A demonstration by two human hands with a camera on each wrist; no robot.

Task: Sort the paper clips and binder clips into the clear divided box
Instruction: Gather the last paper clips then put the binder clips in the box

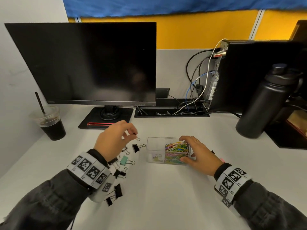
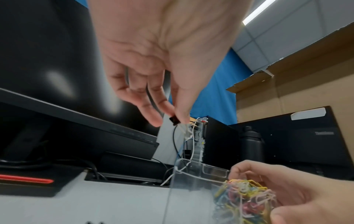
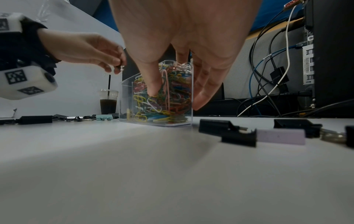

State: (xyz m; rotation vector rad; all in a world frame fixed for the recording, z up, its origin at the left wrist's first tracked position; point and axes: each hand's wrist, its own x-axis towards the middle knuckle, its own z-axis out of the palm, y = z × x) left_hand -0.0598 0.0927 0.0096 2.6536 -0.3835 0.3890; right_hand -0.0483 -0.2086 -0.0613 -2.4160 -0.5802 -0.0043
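A clear divided box [image 1: 154,146] stands mid-table. Its right compartment is packed with coloured paper clips [image 1: 177,151]; the left one holds a few small binder clips [image 1: 157,158]. My right hand [image 1: 186,149] grips the box's right end, thumb [image 3: 153,87] on the near wall and fingers [image 3: 201,97] on the far one. My left hand [image 1: 134,134] hovers just left of the box and pinches a small black binder clip [image 2: 174,120] with its wire handles dangling. Loose binder clips lie on the table: a black one [image 1: 137,147], a teal one [image 1: 125,161], and more black ones [image 1: 118,190] by my left wrist.
A monitor [image 1: 86,63] on its stand fills the back left, with an iced coffee cup [image 1: 51,123] at far left. A black bottle [image 1: 264,103], a computer tower [image 1: 249,72] and cables [image 1: 196,90] stand at back right. More binder clips [image 3: 239,135] lie by my right wrist.
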